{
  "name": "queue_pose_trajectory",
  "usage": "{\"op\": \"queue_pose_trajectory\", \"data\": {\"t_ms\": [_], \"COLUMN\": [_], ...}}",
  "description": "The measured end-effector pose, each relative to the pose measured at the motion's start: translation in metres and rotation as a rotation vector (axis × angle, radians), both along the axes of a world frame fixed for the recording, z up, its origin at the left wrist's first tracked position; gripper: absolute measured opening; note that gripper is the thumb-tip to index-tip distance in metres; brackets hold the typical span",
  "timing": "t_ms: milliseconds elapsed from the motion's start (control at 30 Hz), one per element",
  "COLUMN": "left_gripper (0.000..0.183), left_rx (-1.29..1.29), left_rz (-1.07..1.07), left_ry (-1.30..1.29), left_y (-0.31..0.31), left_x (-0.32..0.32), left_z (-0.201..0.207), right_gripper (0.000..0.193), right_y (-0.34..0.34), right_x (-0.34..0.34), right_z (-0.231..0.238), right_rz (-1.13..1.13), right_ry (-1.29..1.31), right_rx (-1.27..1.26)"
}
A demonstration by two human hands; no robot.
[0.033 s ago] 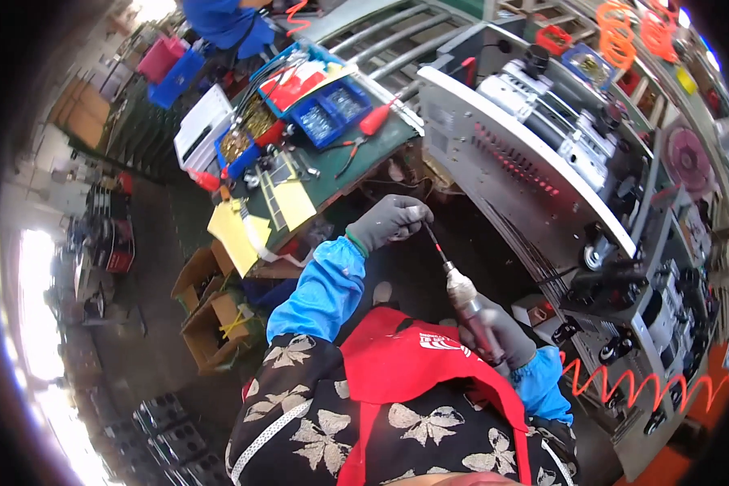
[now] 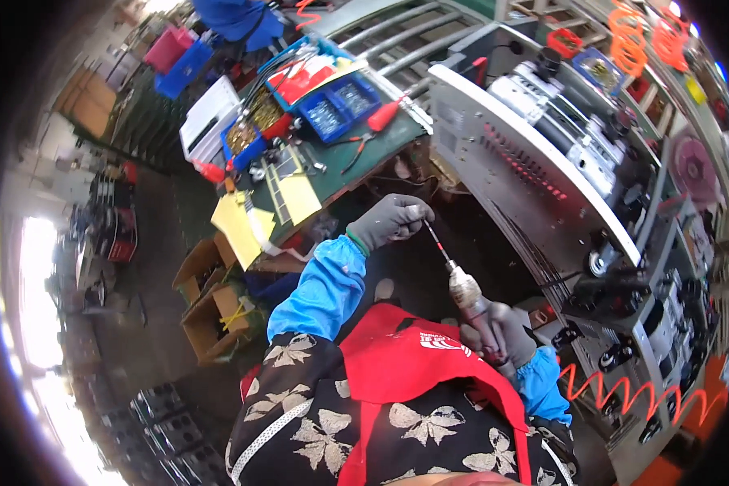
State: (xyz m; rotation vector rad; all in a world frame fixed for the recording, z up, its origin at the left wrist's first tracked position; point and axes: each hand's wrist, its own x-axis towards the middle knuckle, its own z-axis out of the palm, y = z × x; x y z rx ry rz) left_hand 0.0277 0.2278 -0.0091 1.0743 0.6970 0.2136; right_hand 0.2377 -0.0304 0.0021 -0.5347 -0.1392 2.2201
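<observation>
1. Power screwdriver (image 2: 471,301) slants ahead of the red apron (image 2: 397,356), its long bit (image 2: 436,239) pointing up-left.
2. Right hand (image 2: 510,332): gloved fingers wrapped around the power screwdriver's body.
3. Left hand (image 2: 391,222): gloved fingers pinched at the long bit's tip; whether around anything more, I cannot tell.
4. Beyond, pliers (image 2: 360,151) lie on the green table (image 2: 394,142).

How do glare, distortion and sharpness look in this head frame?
Head view: glare washes out the tall white window area at left; head view: fisheye bending toward a black rim; head view: the grey-gloved left hand and silver metal power driver look fairly sharp, the dark grey floor dim.
</observation>
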Motion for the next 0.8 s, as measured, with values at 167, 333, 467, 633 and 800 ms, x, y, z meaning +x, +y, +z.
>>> {"op": "queue_pose_trajectory", "data": {"t_ms": [167, 333, 467, 633, 800], "left_gripper": [0.036, 0.036, 0.05, 0.028, 0.031], "left_rx": [-0.027, -0.055, 0.063, -0.166, -0.68], "left_rz": [0.151, 0.302, 0.31, 0.896, 1.169], "left_ry": [-0.046, 0.109, 0.148, 0.011, -0.453], "left_y": [0.008, 0.031, 0.066, 0.182, 0.303], "left_x": [-0.032, -0.061, -0.096, -0.16, -0.195], "left_z": [-0.022, -0.036, -0.022, -0.062, -0.134], "right_gripper": [0.066, 0.08, 0.083, 0.079, 0.078], "right_y": [0.037, 0.087, 0.134, 0.196, 0.22], "right_x": [-0.02, -0.069, -0.106, -0.143, -0.17], "right_z": [0.019, 0.005, -0.002, 0.013, 0.012], "right_rz": [0.007, 0.057, 0.047, 0.02, -0.084], "right_ry": [-0.293, -0.82, -0.813, -0.797, -0.869], "right_rx": [-0.105, 0.24, 0.211, 0.129, 0.086]}}
